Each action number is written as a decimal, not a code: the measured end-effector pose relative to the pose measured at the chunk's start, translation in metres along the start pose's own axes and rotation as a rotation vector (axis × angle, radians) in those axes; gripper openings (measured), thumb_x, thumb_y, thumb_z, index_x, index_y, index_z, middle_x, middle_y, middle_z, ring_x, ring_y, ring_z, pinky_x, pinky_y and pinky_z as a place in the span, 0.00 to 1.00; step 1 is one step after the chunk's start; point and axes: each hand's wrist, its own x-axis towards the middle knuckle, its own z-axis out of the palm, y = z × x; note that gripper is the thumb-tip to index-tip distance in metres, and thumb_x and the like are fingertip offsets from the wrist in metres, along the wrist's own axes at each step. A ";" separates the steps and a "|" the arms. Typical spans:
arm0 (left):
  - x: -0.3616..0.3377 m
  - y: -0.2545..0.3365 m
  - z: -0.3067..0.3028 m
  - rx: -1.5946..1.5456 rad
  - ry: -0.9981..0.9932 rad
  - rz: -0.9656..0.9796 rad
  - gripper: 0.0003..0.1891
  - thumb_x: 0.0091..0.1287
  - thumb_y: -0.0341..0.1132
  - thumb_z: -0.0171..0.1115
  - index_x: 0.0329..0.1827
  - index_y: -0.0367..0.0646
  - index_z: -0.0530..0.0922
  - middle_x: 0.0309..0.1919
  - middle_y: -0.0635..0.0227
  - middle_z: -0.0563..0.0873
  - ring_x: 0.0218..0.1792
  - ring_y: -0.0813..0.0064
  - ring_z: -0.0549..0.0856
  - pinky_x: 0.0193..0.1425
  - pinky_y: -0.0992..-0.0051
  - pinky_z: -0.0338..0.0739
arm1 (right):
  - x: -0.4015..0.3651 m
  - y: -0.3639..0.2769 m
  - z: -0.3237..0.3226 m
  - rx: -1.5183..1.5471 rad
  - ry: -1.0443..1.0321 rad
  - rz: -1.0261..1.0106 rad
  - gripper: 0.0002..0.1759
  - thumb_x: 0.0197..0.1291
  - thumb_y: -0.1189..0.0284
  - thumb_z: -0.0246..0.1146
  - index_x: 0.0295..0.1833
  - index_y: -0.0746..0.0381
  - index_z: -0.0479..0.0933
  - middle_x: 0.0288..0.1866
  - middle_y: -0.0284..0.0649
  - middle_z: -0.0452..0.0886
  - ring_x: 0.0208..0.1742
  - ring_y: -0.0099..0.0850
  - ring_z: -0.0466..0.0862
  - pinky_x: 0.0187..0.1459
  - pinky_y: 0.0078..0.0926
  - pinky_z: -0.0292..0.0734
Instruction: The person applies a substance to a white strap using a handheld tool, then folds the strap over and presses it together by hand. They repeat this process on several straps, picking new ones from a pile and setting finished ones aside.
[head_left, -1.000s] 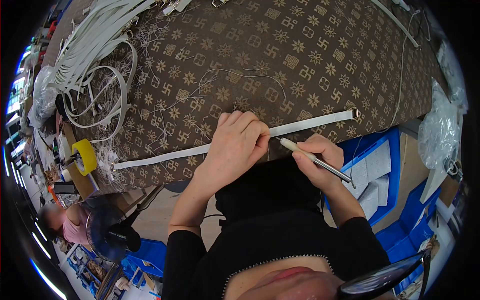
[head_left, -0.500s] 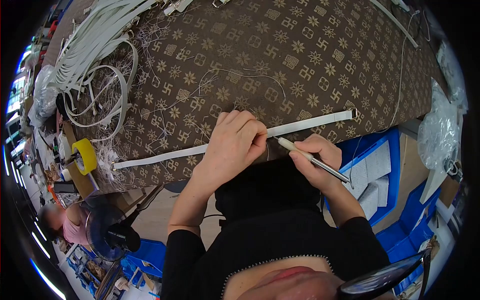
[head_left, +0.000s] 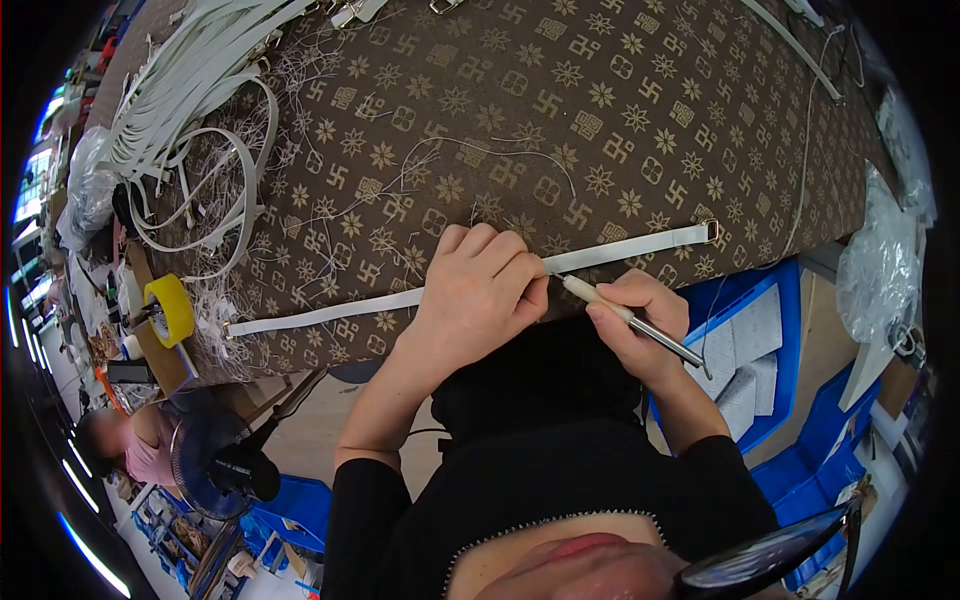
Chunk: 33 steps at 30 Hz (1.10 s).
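A long white strap (head_left: 630,248) lies across the patterned cloth at a slant, with a metal buckle (head_left: 712,231) at its right end. My left hand (head_left: 482,280) covers the middle of the strap, fingers curled and closed on it; the hidden fingertips leave the exact grip out of sight. In my right hand (head_left: 645,315) is a pen-shaped tool (head_left: 655,335) with a cream front part and a silver rear, a thin wire trailing from its back. Its tip points at the strap's lower edge, close beside my left fingers; whether it touches cannot be made out.
Bundled white straps (head_left: 190,95) and loose thread clippings (head_left: 300,90) lie at upper left. A yellow tape roll (head_left: 172,312) stands at the left edge. Below the table are a blue bin (head_left: 790,390) with white pieces and a fan (head_left: 215,465). Another person (head_left: 150,450) sits beyond.
Both hands have shifted slightly to the right, and the tool has moved along with my right hand. The strap has barely moved.
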 end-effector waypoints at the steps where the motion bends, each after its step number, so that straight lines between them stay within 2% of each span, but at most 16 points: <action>1: 0.000 0.000 0.001 0.008 0.003 0.006 0.10 0.48 0.26 0.68 0.30 0.47 0.76 0.28 0.71 0.76 0.33 0.70 0.77 0.40 0.70 0.68 | 0.001 -0.001 0.001 -0.007 -0.001 -0.002 0.10 0.55 0.80 0.70 0.42 0.65 0.79 0.30 0.39 0.81 0.27 0.23 0.77 0.29 0.19 0.69; 8: -0.004 -0.003 0.005 0.007 0.017 0.006 0.11 0.48 0.26 0.69 0.31 0.46 0.76 0.30 0.71 0.76 0.33 0.69 0.77 0.40 0.70 0.68 | 0.005 -0.001 0.003 -0.066 -0.003 -0.084 0.12 0.52 0.79 0.72 0.42 0.64 0.79 0.28 0.39 0.81 0.25 0.25 0.78 0.28 0.20 0.70; 18: -0.003 -0.001 0.001 -0.038 0.004 -0.022 0.11 0.50 0.24 0.68 0.32 0.45 0.75 0.30 0.70 0.76 0.33 0.68 0.77 0.42 0.69 0.68 | 0.006 -0.002 0.006 -0.099 0.001 -0.096 0.12 0.52 0.77 0.73 0.42 0.62 0.79 0.28 0.39 0.83 0.26 0.29 0.81 0.28 0.23 0.73; 20: -0.003 -0.001 0.001 -0.040 0.001 -0.023 0.11 0.50 0.24 0.68 0.33 0.45 0.75 0.31 0.70 0.76 0.34 0.68 0.77 0.42 0.69 0.68 | 0.007 -0.002 0.006 -0.102 0.014 -0.117 0.12 0.49 0.77 0.75 0.39 0.64 0.81 0.27 0.39 0.83 0.24 0.31 0.82 0.26 0.23 0.74; 33: -0.004 -0.002 0.000 -0.044 -0.022 -0.025 0.12 0.51 0.23 0.68 0.35 0.44 0.74 0.32 0.68 0.76 0.35 0.66 0.77 0.42 0.68 0.68 | 0.009 -0.004 0.006 -0.138 0.002 -0.130 0.13 0.48 0.75 0.76 0.40 0.64 0.82 0.28 0.39 0.84 0.25 0.32 0.83 0.27 0.23 0.75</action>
